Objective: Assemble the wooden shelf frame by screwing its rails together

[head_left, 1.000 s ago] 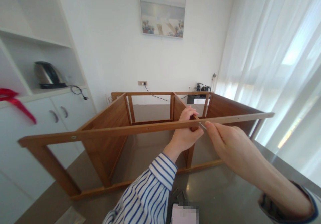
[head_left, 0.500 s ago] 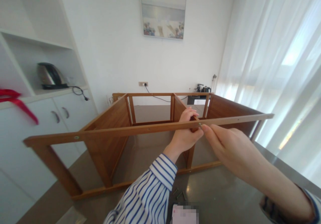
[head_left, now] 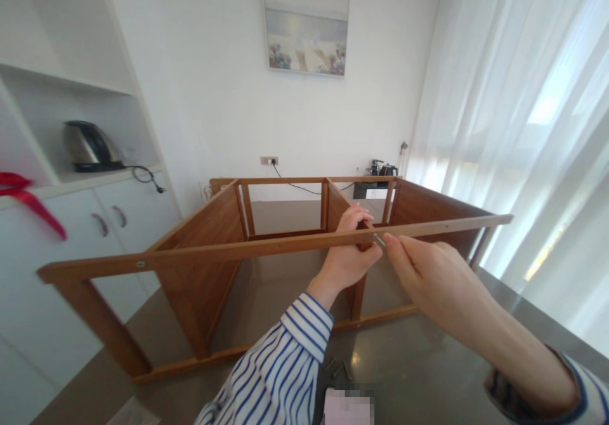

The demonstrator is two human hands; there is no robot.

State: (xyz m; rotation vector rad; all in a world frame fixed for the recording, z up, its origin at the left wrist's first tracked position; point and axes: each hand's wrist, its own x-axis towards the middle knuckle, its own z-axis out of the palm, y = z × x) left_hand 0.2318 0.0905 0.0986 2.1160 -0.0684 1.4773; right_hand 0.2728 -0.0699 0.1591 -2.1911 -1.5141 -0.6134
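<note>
A brown wooden shelf frame [head_left: 280, 245] lies across the table in front of me. My left hand [head_left: 349, 257] is closed around its middle divider just behind the near rail, fingers over the top edge and thumb below. My right hand [head_left: 428, 269] pinches a thin metal rod [head_left: 379, 241], its tip against the near rail by the divider joint. Whether the rod is a bolt or a hex key I cannot tell, as the fingers cover its other end.
Several loose bolts [head_left: 340, 369] lie on the grey table [head_left: 409, 361], near a pale pink item [head_left: 349, 407]. A clear plastic bag [head_left: 133, 411] is at the lower left. Beyond are an electric kettle [head_left: 90, 146], a red ribbon [head_left: 31, 203] and a curtain [head_left: 514, 127].
More of the metal rod shows now between my right fingertips and the rail, and it slants. My left hand keeps its hold. The whole view has shifted slightly.
</note>
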